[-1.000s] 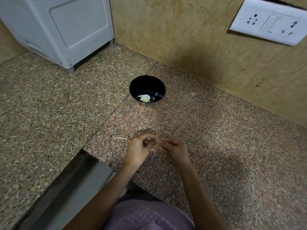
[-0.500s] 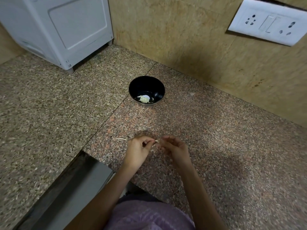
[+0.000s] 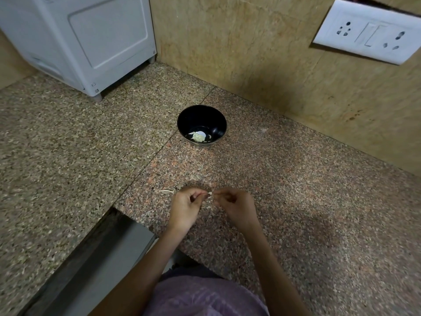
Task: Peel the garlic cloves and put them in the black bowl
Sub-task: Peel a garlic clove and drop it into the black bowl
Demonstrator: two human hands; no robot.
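Observation:
A small pale garlic clove [image 3: 210,193] sits between the fingertips of both hands, mostly hidden by them. My left hand [image 3: 185,207] pinches it from the left and my right hand [image 3: 237,206] pinches it from the right, just above the granite counter [image 3: 296,190]. The black bowl [image 3: 201,117] stands farther back on the counter, well apart from my hands. Peeled garlic [image 3: 198,136] lies in the bottom of the bowl.
A thin pale scrap of garlic skin [image 3: 166,191] lies on the counter just left of my left hand. A white appliance [image 3: 91,42] stands at the back left. A switch plate [image 3: 369,33] hangs on the wall at the right. A dark gap [image 3: 100,254] opens at the counter's front left.
My hands have stayed in the same spot above the counter, with the fingertips working slightly on the clove. The bowl has not moved.

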